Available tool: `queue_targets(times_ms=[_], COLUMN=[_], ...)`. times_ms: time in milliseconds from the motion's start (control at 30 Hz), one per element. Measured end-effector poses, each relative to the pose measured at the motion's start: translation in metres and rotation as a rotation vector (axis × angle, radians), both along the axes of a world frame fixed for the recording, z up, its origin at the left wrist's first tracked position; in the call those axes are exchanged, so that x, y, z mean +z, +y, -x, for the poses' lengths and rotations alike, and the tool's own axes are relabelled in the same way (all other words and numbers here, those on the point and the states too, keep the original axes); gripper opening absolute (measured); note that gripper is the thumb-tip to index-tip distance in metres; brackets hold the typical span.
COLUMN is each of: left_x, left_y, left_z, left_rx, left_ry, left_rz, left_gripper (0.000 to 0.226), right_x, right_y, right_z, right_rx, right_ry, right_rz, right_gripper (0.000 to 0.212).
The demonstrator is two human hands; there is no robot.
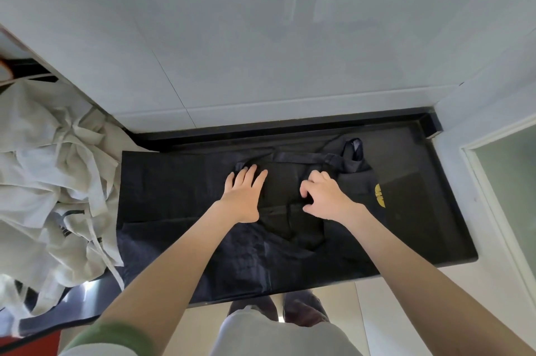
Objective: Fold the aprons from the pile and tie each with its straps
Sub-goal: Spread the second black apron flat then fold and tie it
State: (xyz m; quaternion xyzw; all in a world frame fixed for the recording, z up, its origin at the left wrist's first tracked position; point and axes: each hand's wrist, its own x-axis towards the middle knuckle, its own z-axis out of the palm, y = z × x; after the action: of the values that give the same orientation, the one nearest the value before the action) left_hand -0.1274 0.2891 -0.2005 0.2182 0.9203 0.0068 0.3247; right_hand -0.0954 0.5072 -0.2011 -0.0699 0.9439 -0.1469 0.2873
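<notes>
Pinched in curled fingers of right hand point(322, 196): ridge of dark apron point(280, 181); fabric or strap, cannot tell; probably gathered for next fold. Just left of pinch, left hand point(245, 190) laid flat, fingers straight, pressing bundle down against slipping. Beyond pinch, strap point(301, 157) stretched across far edge, likely kept free for tying. Right of pinch, yellow print point(379, 195). Beneath, black counter point(435, 225). Far left of grip, pile of pale aprons point(52, 181), not yet folded.
</notes>
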Motion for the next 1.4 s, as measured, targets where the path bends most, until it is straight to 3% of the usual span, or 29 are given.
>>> queue_targets(times_ms=[100,200,367,467,600,700,867,967,1100,1267,1400], left_x=[0.005,0.009,0.011,0.01,0.0,0.001,0.007,0.013,0.024,0.029,0.025], left_y=[-0.003,-0.007,-0.015,-0.015,-0.021,-0.019,-0.007,0.003,0.033,0.062,0.053], left_z=[-0.002,-0.006,-0.016,-0.025,-0.031,-0.027,-0.026,-0.026,-0.023,-0.019,-0.009], left_rx=[-0.014,-0.02,0.017,0.022,0.02,0.047,0.047,0.026,0.077,0.233,0.521], left_ry=[0.022,0.039,0.139,-0.104,-0.121,-0.132,-0.172,-0.182,-0.234,-0.248,-0.29], left_rz=[0.062,0.083,-0.087,-0.193,-0.042,0.036,0.163,0.252,0.179,0.031,0.0], left_gripper=[0.103,0.1,0.083,0.105,0.129,0.135,0.138,0.133,0.11,0.101,0.09], right_x=[0.003,0.006,0.011,0.015,0.045,0.073,0.097,0.106,0.122,0.135,0.14], right_y=[-0.006,-0.013,-0.018,-0.021,-0.015,-0.005,0.012,0.021,0.024,0.021,0.029], right_z=[-0.008,-0.013,-0.022,-0.021,-0.018,-0.016,-0.019,-0.024,-0.031,-0.033,-0.038], right_rx=[0.145,0.151,0.155,0.147,-0.076,-0.282,-0.813,-0.941,-0.836,-0.592,-0.504], right_ry=[0.048,0.059,0.029,0.072,-0.008,0.117,0.349,0.404,0.334,0.189,0.061], right_rz=[-0.088,-0.055,-0.105,-0.043,0.289,0.43,0.756,0.936,1.055,1.11,1.184], right_gripper=[0.012,0.013,0.009,0.013,0.026,0.02,0.029,0.027,0.008,0.044,0.029])
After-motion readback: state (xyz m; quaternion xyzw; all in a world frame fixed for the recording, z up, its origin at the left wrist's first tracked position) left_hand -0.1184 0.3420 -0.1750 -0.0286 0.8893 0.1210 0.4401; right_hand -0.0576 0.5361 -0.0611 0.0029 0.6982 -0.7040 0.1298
